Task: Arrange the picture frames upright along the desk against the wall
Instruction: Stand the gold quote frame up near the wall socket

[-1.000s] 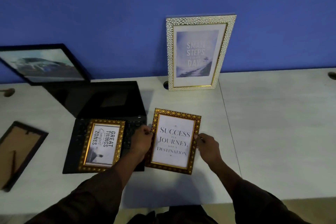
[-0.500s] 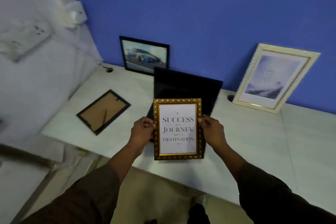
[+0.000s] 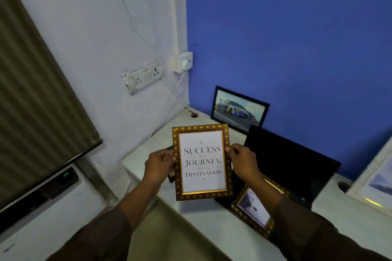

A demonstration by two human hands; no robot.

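Note:
I hold a gold-patterned "Success is a journey" frame (image 3: 202, 162) upright in the air above the desk's left end. My left hand (image 3: 159, 164) grips its left edge and my right hand (image 3: 244, 162) its right edge. A black car-picture frame (image 3: 239, 109) stands against the blue wall. A second gold frame (image 3: 253, 207) lies flat on the laptop keyboard, partly under my right forearm. A white frame (image 3: 376, 184) leans on the wall at the far right, cut off by the image edge. A dark flat frame is mostly hidden behind my left hand.
An open black laptop (image 3: 290, 161) sits mid-desk with its screen toward the wall. The white desk (image 3: 212, 224) ends at the left near a pale side wall with a switchboard (image 3: 144, 79) and cables. A white appliance (image 3: 53, 197) stands lower left.
The gold "Success" frame was lifted off the desk and raised upright in both hands. My view has swung left toward the room corner.

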